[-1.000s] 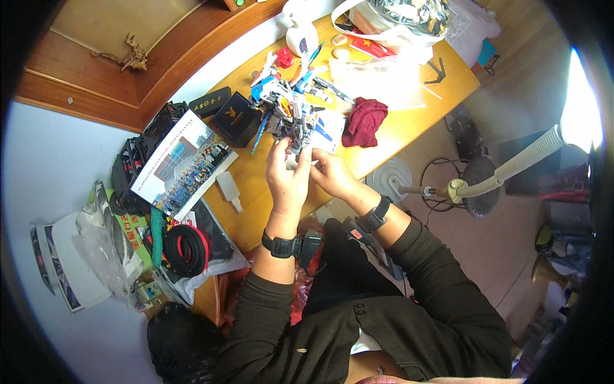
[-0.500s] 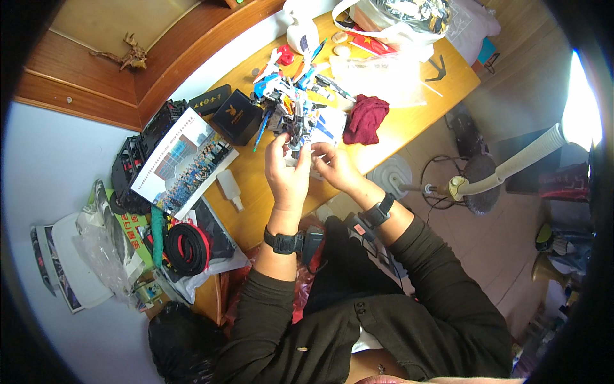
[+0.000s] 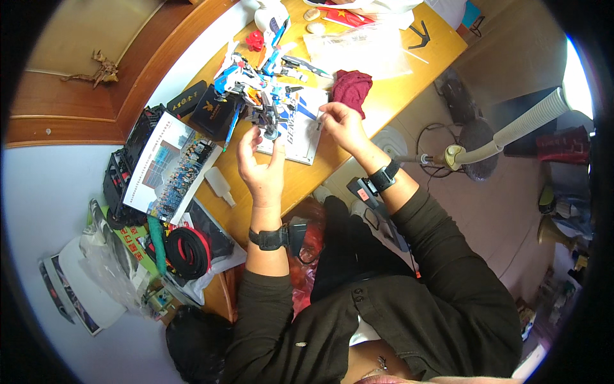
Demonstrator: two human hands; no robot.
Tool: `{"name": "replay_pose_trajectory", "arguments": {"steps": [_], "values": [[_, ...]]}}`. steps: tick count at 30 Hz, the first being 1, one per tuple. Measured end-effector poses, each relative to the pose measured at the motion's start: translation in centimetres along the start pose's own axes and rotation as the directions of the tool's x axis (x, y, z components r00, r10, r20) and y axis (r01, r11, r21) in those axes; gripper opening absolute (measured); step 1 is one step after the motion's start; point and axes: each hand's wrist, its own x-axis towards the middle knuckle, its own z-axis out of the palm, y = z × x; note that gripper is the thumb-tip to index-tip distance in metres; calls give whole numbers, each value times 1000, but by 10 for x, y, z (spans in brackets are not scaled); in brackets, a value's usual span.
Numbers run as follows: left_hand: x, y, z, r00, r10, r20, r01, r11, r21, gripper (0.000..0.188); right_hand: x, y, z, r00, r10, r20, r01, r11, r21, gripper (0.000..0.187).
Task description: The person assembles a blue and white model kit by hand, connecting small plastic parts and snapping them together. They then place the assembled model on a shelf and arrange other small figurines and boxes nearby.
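Observation:
A white, blue and orange model robot [image 3: 243, 82] lies tilted over a white box or booklet [image 3: 304, 144] with blue print. My left hand [image 3: 262, 169] has its thumb and fingers around the model's lower grey end, by a round grey part [image 3: 271, 134]. To the right of it, my right hand [image 3: 346, 128] is raised over the box's right edge, away from the model. Between its thumb and fingertips is a small grey piece [image 3: 318, 126], too small to name. A crumpled dark red cloth [image 3: 352, 89] lies just beyond the right hand.
Left of the model stand a black box [image 3: 213, 110] and a group photo [image 3: 169, 168]. A white bottle [image 3: 220, 185] lies near the table edge. A clear plastic bag [image 3: 364, 54], a red flower-like item [image 3: 254, 41] and a white vase [image 3: 272, 18] are farther back.
My right hand has moved right, away from the model, with a small grey piece in its fingertips. My left hand stays by the model's lower end. The whole view has shifted.

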Motion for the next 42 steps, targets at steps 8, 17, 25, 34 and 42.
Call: {"name": "replay_pose_trajectory", "arguments": {"steps": [8, 17, 25, 34, 42], "values": [[-22, -55, -21, 959, -251, 132, 214, 946, 245, 36, 30, 1, -39, 938, -331, -100, 129, 601, -788, 64], [-21, -95, 8, 870, -280, 404, -69, 744, 665, 98, 41, 4, -52, 879, -468, -92, 316, 715, -623, 30], [-19, -98, 23, 814, -382, 436, -90, 660, 746, 105, -23, 12, 33, 701, -519, 489, 713, 498, -493, 23], [-22, -106, 21, 826, -353, 439, -96, 679, 728, 113, 48, 30, 47, 792, -490, 364, 582, 424, -694, 17], [-22, -109, 18, 808, -361, 466, -105, 691, 716, 110, 40, 32, 42, 767, -547, 337, 607, 448, -656, 25]]}}
